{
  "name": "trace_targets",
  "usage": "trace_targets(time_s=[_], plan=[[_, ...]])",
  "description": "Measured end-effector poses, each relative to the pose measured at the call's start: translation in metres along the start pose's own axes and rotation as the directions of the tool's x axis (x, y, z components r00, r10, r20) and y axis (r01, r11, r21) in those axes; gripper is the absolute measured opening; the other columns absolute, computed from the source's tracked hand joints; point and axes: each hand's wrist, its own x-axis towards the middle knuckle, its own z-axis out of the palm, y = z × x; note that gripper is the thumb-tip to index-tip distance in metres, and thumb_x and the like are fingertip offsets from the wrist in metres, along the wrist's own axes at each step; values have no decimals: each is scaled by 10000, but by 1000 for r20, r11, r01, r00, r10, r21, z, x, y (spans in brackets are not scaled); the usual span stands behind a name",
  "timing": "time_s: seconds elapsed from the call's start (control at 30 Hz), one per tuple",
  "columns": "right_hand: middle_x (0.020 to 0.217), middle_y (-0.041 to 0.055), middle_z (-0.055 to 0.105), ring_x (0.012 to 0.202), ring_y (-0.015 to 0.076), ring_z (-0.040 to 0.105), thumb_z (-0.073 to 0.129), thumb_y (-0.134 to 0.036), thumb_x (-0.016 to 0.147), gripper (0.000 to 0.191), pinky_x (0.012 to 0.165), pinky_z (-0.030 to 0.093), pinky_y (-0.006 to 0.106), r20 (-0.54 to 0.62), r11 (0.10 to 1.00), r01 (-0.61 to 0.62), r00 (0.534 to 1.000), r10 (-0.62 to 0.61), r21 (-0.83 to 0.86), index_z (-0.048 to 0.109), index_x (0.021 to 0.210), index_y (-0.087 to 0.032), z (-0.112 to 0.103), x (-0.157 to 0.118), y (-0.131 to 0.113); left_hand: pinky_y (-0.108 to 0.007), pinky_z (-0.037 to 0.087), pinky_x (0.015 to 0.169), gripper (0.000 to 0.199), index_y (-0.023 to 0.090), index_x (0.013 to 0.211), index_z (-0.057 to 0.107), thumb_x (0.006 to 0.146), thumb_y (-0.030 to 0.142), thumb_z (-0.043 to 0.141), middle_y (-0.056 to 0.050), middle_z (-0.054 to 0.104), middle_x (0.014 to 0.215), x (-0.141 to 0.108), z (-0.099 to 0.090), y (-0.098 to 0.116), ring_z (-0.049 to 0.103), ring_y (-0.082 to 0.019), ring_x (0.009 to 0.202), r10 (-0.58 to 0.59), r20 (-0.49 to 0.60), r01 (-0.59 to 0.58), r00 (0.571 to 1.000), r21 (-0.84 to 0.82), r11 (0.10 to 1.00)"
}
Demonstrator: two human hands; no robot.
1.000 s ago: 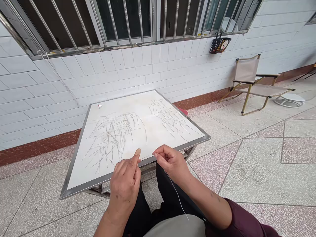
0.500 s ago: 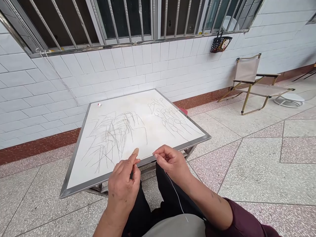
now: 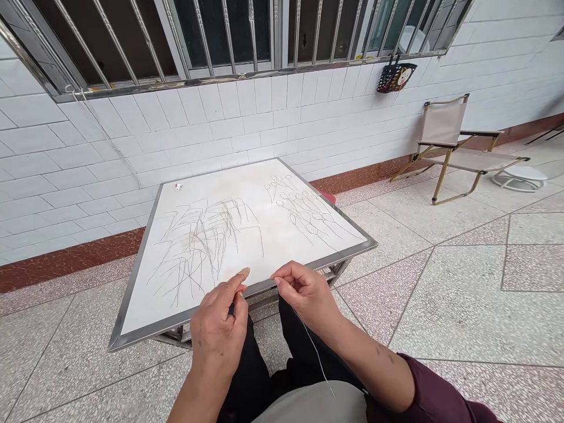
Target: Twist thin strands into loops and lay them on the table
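My right hand (image 3: pixel 306 294) is closed in a pinch, thumb against forefinger, just over the table's front edge. From beneath it a thin pale wire (image 3: pixel 315 349) hangs in a curve down to my lap. Facing it, my left hand (image 3: pixel 220 323) is closed too, its fingertips pressed together and one digit pointing toward the table; what it grips is too fine to make out. A short gap separates the two hands. Beyond them, many thin, bent wires (image 3: pixel 211 229) lie in a tangle on the white tabletop (image 3: pixel 264 247). At the right lie several wires with looped ends (image 3: pixel 304 205).
A small white and red item (image 3: pixel 178 187) lies at the table's far left corner. A metal frame (image 3: pixel 132 317) edges the tabletop. Behind stands a white tiled wall (image 3: pixel 211 132) with a barred window. A folding chair (image 3: pixel 445 126) and a round white stool (image 3: pixel 520 176) stand right.
Both hands keep their pinched grips and have shifted only slightly; the left one is a little lower and further left. The wires on the table lie as before.
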Motion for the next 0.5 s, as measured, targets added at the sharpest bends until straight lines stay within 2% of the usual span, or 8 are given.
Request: trace_targets(time_s=[0.1,0.23,0.3,0.43,0.5], plan=[[608,-39,539,547,109,449,589,-278,819,102,533,338,231,7,1000,-14,1000,14,0,649,801,-198,0,1,2,-309,568,767,361,260,1190,669,903,126,496,-3,743,938,0,2,-3,704,-171,843,54,7,-54,999,56,997],[605,-42,523,542,107,426,583,-278,826,103,528,324,233,8,999,-25,1000,24,22,644,799,-199,0,2,3,-299,559,758,348,227,1213,644,927,125,475,-19,728,916,-2,8,-9,695,-163,824,174,-2,-173,985,98,980],[595,-44,507,534,106,411,581,-289,828,113,520,318,235,3,999,-32,999,32,39,635,786,-199,0,2,4,-298,555,754,351,222,1235,630,934,131,474,-24,724,913,-2,11,-11,692,-163,816,198,-14,-195,980,110,975],[582,-45,494,538,110,411,596,-308,815,126,526,327,236,-15,998,-59,998,60,37,623,756,-200,-2,5,7,-292,547,733,358,233,1245,633,933,149,478,-21,719,924,2,7,-18,682,-170,843,108,-25,-104,994,136,985],[581,-46,485,534,109,404,597,-322,817,137,521,326,234,-36,997,-67,997,69,43,621,757,-201,-5,7,9,-287,541,696,349,241,1202,667,928,160,467,-18,705,890,4,1,-26,675,-171,823,63,-74,-51,995,148,988]])
